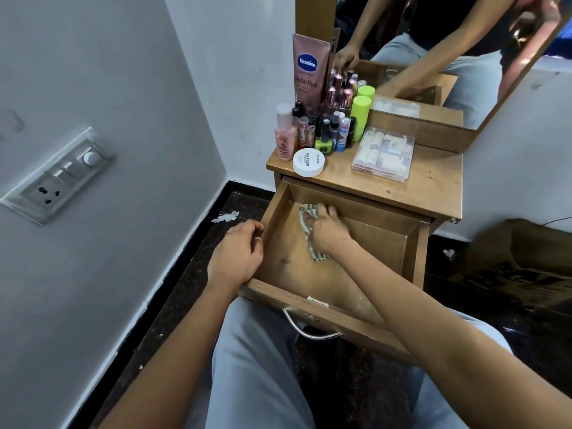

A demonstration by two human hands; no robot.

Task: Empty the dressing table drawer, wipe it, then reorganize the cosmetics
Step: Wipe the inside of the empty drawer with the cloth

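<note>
Drawer (414, 252) pulled fully out, nothing left inside but the cloth (305, 211); emptying judged done. Cosmetics (328, 125) stand crowded at the back left of the worktop (433, 187): tall pink tube (308, 69) against the mirror (448, 41), small bottles and lipsticks packed before it, white round jar (309, 162) at the front edge, clear flat case (383, 153) just to the right of the cluster. Wiping step in hand. Right hand (328, 230) is down inside the drawer, fingers curled over the bunched striped cloth and pressing it to the drawer floor near the back left part; cloth ends show beyond the fingertips and below the wrist. Pale smears or dust show on the floor toward the front wall, so wiping judged unfinished there. Left hand (238, 252) is at the drawer's left wall near the front corner, fingers curled over its top edge, seemingly steadying it; it touches no cloth. Still to do: finish the wipe, then return and arrange the cosmetics, none of which is back in the drawer yet.
</note>
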